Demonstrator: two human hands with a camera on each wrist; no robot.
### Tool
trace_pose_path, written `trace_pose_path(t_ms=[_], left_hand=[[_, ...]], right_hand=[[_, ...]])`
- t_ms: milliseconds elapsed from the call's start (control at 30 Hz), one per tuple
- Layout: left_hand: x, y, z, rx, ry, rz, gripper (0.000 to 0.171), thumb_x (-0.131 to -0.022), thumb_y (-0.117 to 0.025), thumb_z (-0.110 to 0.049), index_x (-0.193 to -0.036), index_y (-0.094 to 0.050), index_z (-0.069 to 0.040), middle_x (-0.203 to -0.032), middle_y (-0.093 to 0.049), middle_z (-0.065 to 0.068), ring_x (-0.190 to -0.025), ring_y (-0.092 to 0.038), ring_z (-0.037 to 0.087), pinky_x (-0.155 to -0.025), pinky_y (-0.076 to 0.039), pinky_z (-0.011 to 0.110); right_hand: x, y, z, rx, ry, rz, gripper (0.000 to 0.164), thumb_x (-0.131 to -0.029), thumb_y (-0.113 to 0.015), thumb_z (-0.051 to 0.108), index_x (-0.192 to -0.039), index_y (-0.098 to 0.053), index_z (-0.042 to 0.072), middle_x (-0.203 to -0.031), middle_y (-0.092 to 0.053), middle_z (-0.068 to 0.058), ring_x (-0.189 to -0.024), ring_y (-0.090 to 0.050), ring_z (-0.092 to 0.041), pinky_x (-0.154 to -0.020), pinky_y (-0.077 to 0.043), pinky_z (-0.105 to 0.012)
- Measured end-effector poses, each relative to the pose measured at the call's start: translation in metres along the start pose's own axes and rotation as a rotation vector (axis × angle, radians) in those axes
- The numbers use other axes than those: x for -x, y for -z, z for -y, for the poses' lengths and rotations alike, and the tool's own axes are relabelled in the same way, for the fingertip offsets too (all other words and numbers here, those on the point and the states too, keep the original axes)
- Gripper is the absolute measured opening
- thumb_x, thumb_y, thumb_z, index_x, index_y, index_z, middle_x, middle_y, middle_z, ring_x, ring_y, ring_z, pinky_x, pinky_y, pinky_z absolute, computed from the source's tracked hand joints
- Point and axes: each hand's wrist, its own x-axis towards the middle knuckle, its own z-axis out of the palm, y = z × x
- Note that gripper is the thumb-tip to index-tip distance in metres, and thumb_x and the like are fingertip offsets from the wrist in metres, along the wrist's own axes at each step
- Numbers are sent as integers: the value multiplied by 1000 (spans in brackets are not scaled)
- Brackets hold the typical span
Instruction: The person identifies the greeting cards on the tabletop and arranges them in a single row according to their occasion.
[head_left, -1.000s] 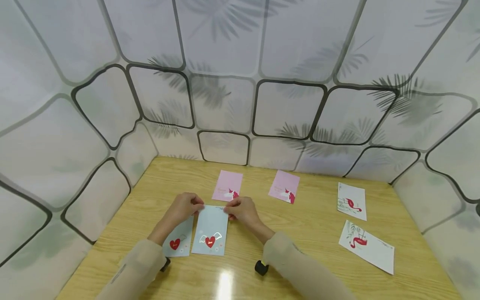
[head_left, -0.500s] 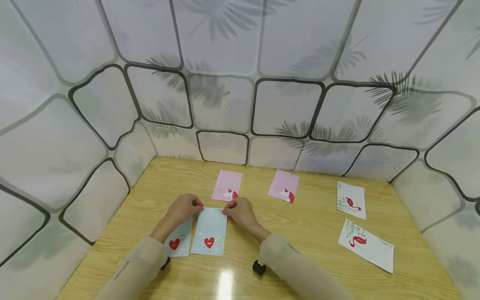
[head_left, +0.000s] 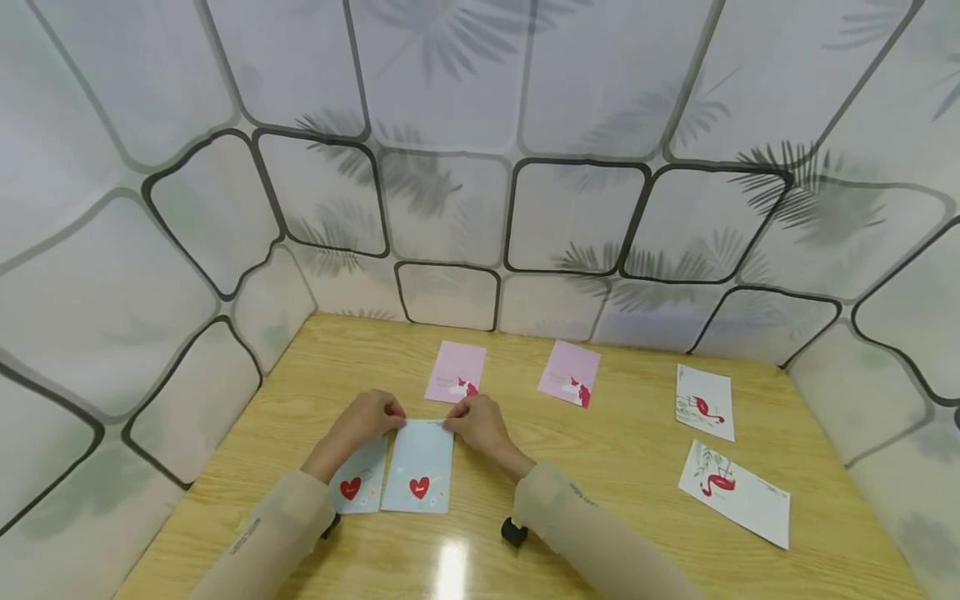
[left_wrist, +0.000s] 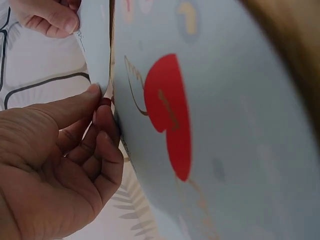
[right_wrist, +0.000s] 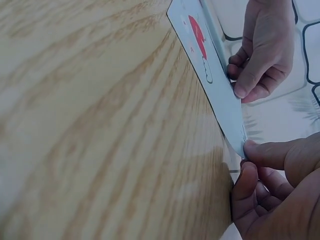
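A pale blue card (head_left: 415, 457) with a red heart lies near the table's front, its far edge slightly lifted. My left hand (head_left: 367, 419) pinches its far left corner between thumb and fingers; in the left wrist view the thumb (left_wrist: 75, 106) presses on top. At the far right corner my right hand (head_left: 480, 423) pinches the same card, and the right wrist view shows that thumb (right_wrist: 270, 154) on its face. Just left lies a second pale blue heart card (head_left: 362, 479), partly hidden under my left hand and forearm in the head view.
Two pink unicorn cards, the left one (head_left: 456, 371) and the right one (head_left: 570, 372), lie farther back on the wooden table (head_left: 600, 508). At the right are an upper flamingo card (head_left: 703, 392) and a lower flamingo card (head_left: 738, 493). A patterned curtain (head_left: 450, 208) encloses the table.
Both hands have drawn the pinched card's far edge slightly toward the front, and it now lies closer beside the left heart card. The other cards have not moved.
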Motion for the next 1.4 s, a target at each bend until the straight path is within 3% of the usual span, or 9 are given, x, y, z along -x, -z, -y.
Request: trace_pose_path(t_ms=[333, 533, 867, 1400], left_hand=[[-5, 1, 11, 59, -84, 54, 8, -95, -75, -9, -88, -72, -5, -80, -63, 0, -72, -55, 14, -65, -46, 27], [-4, 3, 10, 7, -112, 49, 10, -94, -76, -8, -85, -72, -7, -78, -64, -1, -71, -55, 13, -64, -47, 29], [-1, 2, 0, -43, -95, 22, 11, -94, -75, -7, -84, -70, -6, -77, -62, -1, -71, -54, 14, -64, -46, 28], [0, -1, -3, -124, -81, -29, 8, -94, -76, -10, -86, -72, -9, -80, -66, -1, -73, -58, 14, -69, -51, 33]], right_hand=[[0, -1, -1, 33, -6, 10, 13, -85, -83, 3, -75, -74, 4, -69, -66, 2, -62, -50, -8, -55, -41, -20], [0, -1, -2, 61, 17, 7, 13, -86, -83, 5, -75, -76, 5, -70, -68, 1, -63, -53, -8, -57, -44, -21], [1, -2, -3, 101, 34, -7, 15, -85, -84, 6, -73, -75, 7, -69, -66, 3, -63, -54, -9, -58, -45, -23], [2, -4, -4, 124, 81, -8, 14, -85, -83, 5, -73, -76, 6, -67, -67, 3, -61, -52, -7, -56, -45, -22]])
